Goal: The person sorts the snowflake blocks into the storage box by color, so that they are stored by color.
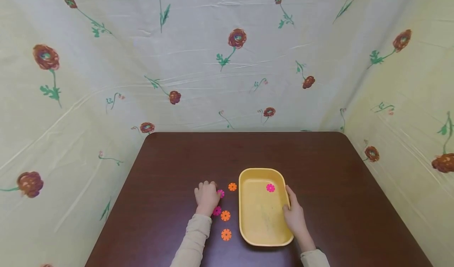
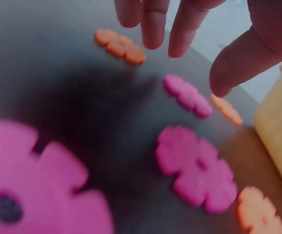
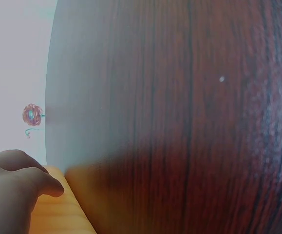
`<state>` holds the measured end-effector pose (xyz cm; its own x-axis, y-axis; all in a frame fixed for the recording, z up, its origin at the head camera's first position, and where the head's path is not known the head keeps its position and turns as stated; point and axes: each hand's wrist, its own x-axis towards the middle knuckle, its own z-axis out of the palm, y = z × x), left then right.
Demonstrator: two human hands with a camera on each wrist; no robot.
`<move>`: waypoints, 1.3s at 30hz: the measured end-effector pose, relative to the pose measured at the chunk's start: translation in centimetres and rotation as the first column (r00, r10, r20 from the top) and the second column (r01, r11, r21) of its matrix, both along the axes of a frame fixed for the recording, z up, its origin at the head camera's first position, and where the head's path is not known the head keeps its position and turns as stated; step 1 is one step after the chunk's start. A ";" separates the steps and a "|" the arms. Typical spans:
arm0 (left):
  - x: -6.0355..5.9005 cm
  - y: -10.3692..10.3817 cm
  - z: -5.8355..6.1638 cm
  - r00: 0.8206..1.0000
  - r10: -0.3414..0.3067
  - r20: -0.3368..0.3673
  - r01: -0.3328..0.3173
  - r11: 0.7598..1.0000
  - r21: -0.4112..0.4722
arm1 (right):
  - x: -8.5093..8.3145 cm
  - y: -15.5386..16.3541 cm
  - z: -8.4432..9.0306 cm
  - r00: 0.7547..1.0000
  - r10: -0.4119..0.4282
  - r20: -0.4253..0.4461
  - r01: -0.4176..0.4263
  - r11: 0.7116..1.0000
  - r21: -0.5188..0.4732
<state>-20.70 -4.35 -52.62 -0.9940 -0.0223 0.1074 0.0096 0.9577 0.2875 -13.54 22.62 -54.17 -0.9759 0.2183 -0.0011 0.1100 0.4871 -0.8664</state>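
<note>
1. Head view: both hands are lying low on the dark wooden bench (image 1: 319,172). The left hand (image 1: 207,197) is resting knuckles-up with its fingers curled downward over a pink flower disc (image 1: 221,193) that is peeking out just beside the fingertips on the tray side; whether the fingers are pinching it I cannot tell from here. A second pink disc (image 1: 217,210) is lying by the wrist, an orange disc (image 1: 232,186) is sitting just beyond the fingers toward the tray, and two more orange discs (image 1: 225,216) are lying nearer the sleeve. The right hand (image 1: 294,214) is holding the right rim of the yellow tray (image 1: 259,227), fingers curled over its edge. One pink disc in the tray (image 1: 270,188) is lying at the far end, ahead of those fingertips.

2. Left wrist view: the fingers (image 2: 153,24) are hanging slightly spread, thumb (image 2: 238,63) apart from them, pinching nothing. Pink discs are lying on the bench directly under and behind the fingertips, one just below the thumb tip; orange discs are lying beyond and beside them.

3. Right wrist view: the fingers (image 3: 31,178) are bending over the tray's rim, pressed together, with bare bench stretching past them.
</note>
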 end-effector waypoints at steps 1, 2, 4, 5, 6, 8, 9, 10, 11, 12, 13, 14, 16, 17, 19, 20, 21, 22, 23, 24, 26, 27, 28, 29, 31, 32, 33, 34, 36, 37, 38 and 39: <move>0.1 0.0 -0.2 1.000 -0.004 -0.008 0.004 1.000 -0.009 | 0.0 0.0 0.0 1.000 -0.002 0.002 0.002 1.000 -0.002; 0.2 0.1 -0.5 1.000 -0.007 -0.014 0.007 1.000 -0.019 | 0.0 0.0 0.0 1.000 -0.004 0.005 0.004 1.000 -0.003; 0.3 0.2 -0.8 0.999 -0.010 -0.032 0.009 0.999 -0.031 | -0.1 0.0 0.1 1.000 -0.006 0.006 0.006 1.000 -0.006; 0.3 0.3 -0.9 0.999 -0.009 -0.039 0.007 0.999 -0.036 | -0.1 0.0 0.2 1.000 -0.003 0.006 0.003 1.000 -0.006; 0.4 0.4 -1.0 0.999 -0.006 -0.048 0.005 0.999 -0.037 | -0.1 0.0 0.2 1.000 -0.004 0.012 0.004 1.000 -0.010; 0.4 0.5 -1.1 0.998 0.001 -0.067 -0.003 0.999 -0.035 | -0.1 0.0 0.3 1.000 0.001 0.012 -0.001 1.000 -0.012; 0.4 0.6 -1.1 0.997 0.005 -0.071 -0.007 0.999 -0.035 | -0.1 0.0 0.3 1.000 0.004 0.010 -0.004 1.000 -0.011; 0.4 0.6 -1.1 0.997 0.009 -0.071 -0.011 0.999 -0.034 | -0.2 0.0 0.4 1.000 0.005 0.010 -0.005 1.000 -0.011; 0.4 0.7 -1.1 0.998 0.012 -0.069 -0.014 0.999 -0.033 | -0.2 0.0 0.4 1.000 0.007 0.010 -0.007 1.000 -0.011; 0.3 0.7 -1.1 0.998 0.015 -0.068 -0.017 0.999 -0.030 | -0.2 0.1 0.4 1.000 0.007 0.010 -0.007 1.000 -0.012; 0.3 0.7 -1.1 0.998 0.018 -0.065 -0.020 0.999 -0.028 | -0.2 0.1 0.5 1.000 0.008 0.011 -0.008 1.000 -0.010; 0.3 0.8 -1.0 0.998 0.021 -0.058 -0.023 0.999 -0.026 | -0.2 0.1 0.5 1.000 0.007 0.012 -0.006 1.000 -0.011; 0.2 0.8 -0.9 0.999 0.030 -0.043 -0.030 0.999 -0.012 | -0.3 0.1 0.5 1.000 0.007 0.015 -0.007 1.000 -0.011; 0.1 0.9 -0.8 0.999 0.034 -0.034 -0.034 0.999 -0.005 | -0.3 0.1 0.5 1.000 0.006 0.016 -0.006 1.000 -0.009; 0.0 0.9 -0.8 0.999 0.039 -0.020 -0.039 0.999 0.014 | -0.4 0.2 0.5 1.000 0.007 0.016 -0.007 1.000 -0.006; 0.0 0.9 -0.8 0.999 0.041 -0.012 -0.041 0.999 0.025 | -0.4 0.2 0.5 1.000 0.009 0.015 -0.009 1.000 -0.005; -0.1 0.9 -0.8 0.999 0.043 -0.005 -0.042 0.998 0.036 | -0.4 0.2 0.5 1.000 0.010 0.015 -0.010 1.000 -0.002; -0.1 1.0 -0.8 0.999 0.044 -0.001 -0.044 0.998 0.048 | -0.4 0.2 0.5 1.000 0.011 0.014 -0.011 1.000 0.000; -0.1 1.0 -0.8 0.999 0.045 0.003 -0.045 0.997 0.059 | -0.5 0.3 0.5 1.000 0.011 0.013 -0.012 1.000 0.002; -0.1 1.0 -0.9 0.999 0.046 0.005 -0.047 0.996 0.073 | -0.5 0.3 0.5 1.000 0.013 0.012 -0.013 1.000 0.004; -0.1 1.1 -1.0 0.998 0.061 0.017 -0.062 0.992 0.106 | -0.5 0.3 0.4 1.000 0.016 0.010 -0.016 1.000 0.004; -0.1 1.1 -1.0 0.997 0.070 0.022 -0.072 0.989 0.128 | -0.5 0.4 0.4 1.000 0.017 0.009 -0.017 1.000 0.004; -0.1 1.1 -1.0 0.996 0.082 0.025 -0.085 0.985 0.149 | -0.6 0.4 0.3 1.000 0.019 0.008 -0.019 1.000 0.002; 0.0 1.1 -1.1 0.995 0.093 0.027 -0.096 0.981 0.168 | -0.6 0.4 0.3 1.000 0.020 0.009 -0.020 1.000 0.000; 0.0 1.1 -1.2 0.993 0.116 0.027 -0.119 0.972 0.205 | -0.7 0.5 0.3 1.000 0.020 0.011 -0.020 1.000 -0.008; 0.0 1.1 -1.2 0.992 0.124 0.026 -0.127 0.967 0.220 | -0.8 0.5 0.3 1.000 0.019 0.014 -0.019 1.000 -0.013; 0.0 1.0 -1.2 0.991 0.131 0.020 -0.132 0.964 0.231 | -0.8 0.5 0.2 1.000 0.018 0.017 -0.018 1.000 -0.017; -0.1 1.0 -1.2 0.990 0.138 0.014 -0.138 0.961 0.238 | -0.9 0.5 0.2 1.000 0.018 0.020 -0.017 1.000 -0.021; -0.2 0.9 -1.1 0.988 0.152 0.009 -0.149 0.955 0.255 | -1.0 0.6 0.2 1.000 0.015 0.026 -0.014 1.000 -0.022; -0.2 0.8 -1.0 0.988 0.156 0.008 -0.152 0.952 0.264 | -1.0 0.6 0.2 1.000 0.015 0.026 -0.015 1.000 -0.021; -0.3 0.8 -0.8 0.987 0.162 0.013 -0.159 0.948 0.275 | -1.0 0.6 0.2 1.000 0.016 0.023 -0.015 1.000 -0.014; -0.3 0.7 -0.7 0.986 0.167 0.017 -0.165 0.944 0.284 | -1.0 0.6 0.2 1.000 0.016 0.019 -0.016 1.000 -0.007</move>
<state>-21.02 -3.60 -53.28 -0.9728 -0.2178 0.0796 -0.1398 0.8247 0.5480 -14.59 23.24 -53.94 -0.9790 0.2026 -0.0216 0.1191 0.4829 -0.8675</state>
